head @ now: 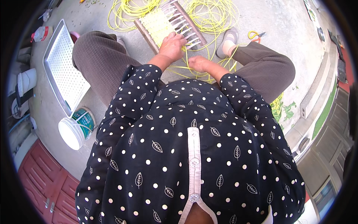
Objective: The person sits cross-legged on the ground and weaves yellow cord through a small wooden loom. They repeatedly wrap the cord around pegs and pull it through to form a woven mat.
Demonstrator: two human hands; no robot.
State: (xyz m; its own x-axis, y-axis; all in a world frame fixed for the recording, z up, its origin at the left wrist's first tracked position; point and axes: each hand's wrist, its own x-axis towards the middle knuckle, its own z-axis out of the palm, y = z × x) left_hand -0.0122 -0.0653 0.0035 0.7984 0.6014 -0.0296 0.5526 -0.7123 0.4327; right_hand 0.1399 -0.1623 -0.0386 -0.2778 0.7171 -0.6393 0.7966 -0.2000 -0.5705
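Observation:
A small wooden frame (192, 19) lies on the ground before me, with a yellow woven panel (156, 25) over its left part and pale strips (180, 21) running to its right rail. My left hand (172, 47) is at the near edge of the weave, fingers bent over yellow cord there. Just to the right, my right hand (199, 63) has its fingers curled close to the strands of yellow cord (186, 57); its fingertips are partly hidden, so its hold is unclear. Loose coils of the cord (212, 14) lie beyond the frame.
Scissors with orange and yellow handles (256, 35) lie beyond my right knee. At left are a perforated white tray (68, 64), a white-lidded bucket (72, 134) and a plastic jug (43, 34). More yellow cord (277, 106) and green leaves (288, 111) lie behind my right leg.

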